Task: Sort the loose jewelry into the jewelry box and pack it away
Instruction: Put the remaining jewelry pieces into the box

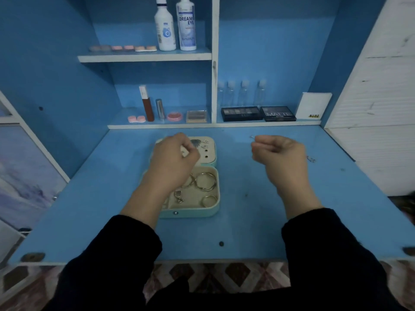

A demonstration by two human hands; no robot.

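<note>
Upper centre shelf: two white solution bottles (pixel 166 30), with a row of pink pans (pixel 123 48) to their left. Lower shelf, left bay: pink lens case (pixel 136 119), brown tube (pixel 148 106), silver lipstick (pixel 160 108), round pink compact (pixel 174 116), tan palette (pixel 196 116). Right bay: four clear bottles (pixel 241 93), two black palettes (pixel 241 113), white NUDE box (pixel 313 106).

Hidden parts at the jewelry box (pixel 197 213)
The left hand (pixel 173 158) covers the box's 9 o'clock side; whether its curled fingers hold anything cannot be told. The right hand (pixel 280 153) pinches a silvery speck (pixel 252 137) too small to name.
</note>
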